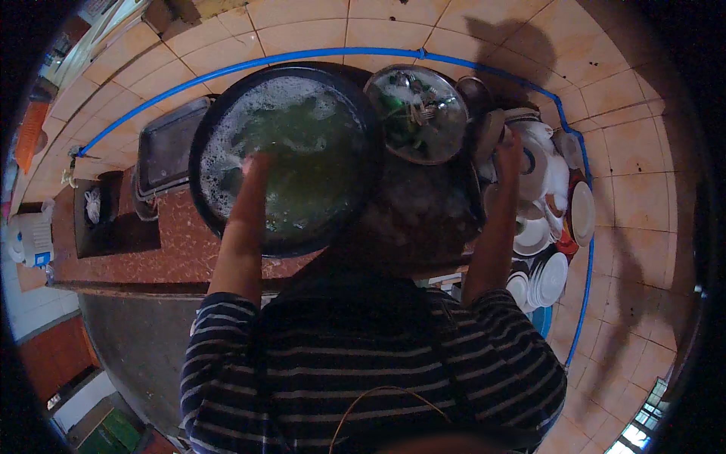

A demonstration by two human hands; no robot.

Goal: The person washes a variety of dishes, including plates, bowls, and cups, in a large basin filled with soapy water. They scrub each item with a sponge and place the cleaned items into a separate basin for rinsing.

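My left hand (253, 162) dips into greenish, sudsy water (306, 142) in a large black basin (368, 164). Its fingers are partly under the water and foam, so I cannot tell whether they hold anything. Off to the right, my right hand (509, 139) is at the edge of a tilted, dim bowl-like vessel (489, 136), beside stacked dishes. Shadow hides its fingers, and I cannot make out a grip. Between the hands stands a round metal bowl (420, 156) with forks (426, 112), spoons and green scraps in water.
White plates (549, 278) and bowls (532, 235) crowd the right side. A grey rectangular tray (173, 147) leans at left, near a square recess (116, 218) in the reddish counter (184, 238). A blue hose (340, 51) runs along the tiled wall (306, 28).
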